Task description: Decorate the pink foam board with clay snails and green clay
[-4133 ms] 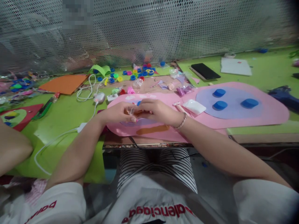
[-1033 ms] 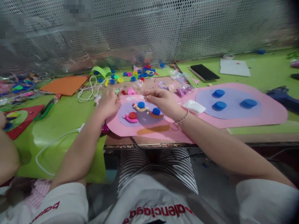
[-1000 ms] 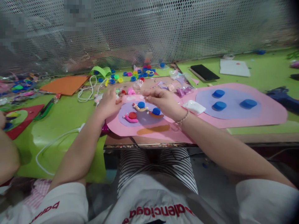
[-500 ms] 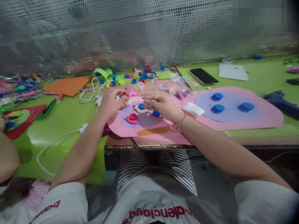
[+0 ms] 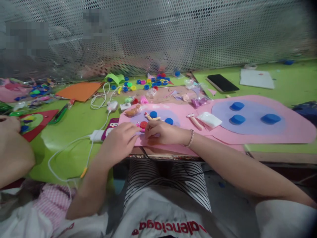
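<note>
My left hand [image 5: 121, 140] lies low over the near left edge of a pink paper sheet [image 5: 183, 114], its fingers stretched toward a small pink clay piece with a red cap [image 5: 143, 124]. Close beside it, my right hand [image 5: 164, 132] is curled with its fingertips pressed together near the sheet's front edge. What they pinch is hidden; a bit of brown shows beneath them. Behind the hands are a cream clay figure [image 5: 150, 117] with a blue cap [image 5: 153, 114] and another blue cap [image 5: 169, 121]. A bag of brown clay [image 5: 133, 111] rests on the sheet's left corner.
Right of my right hand lie a pale clay roll [image 5: 196, 121] and a white packet [image 5: 209, 120]. Blue caps [image 5: 237, 119] sit on a lilac oval. A phone [image 5: 222, 82] lies behind. At left are a white cable [image 5: 53, 155] and another person's arm [image 5: 15, 152].
Both hands have come down to the sheet's front edge, the left away from the brown clay bag, which now lies uncovered. The view has shifted slightly.
</note>
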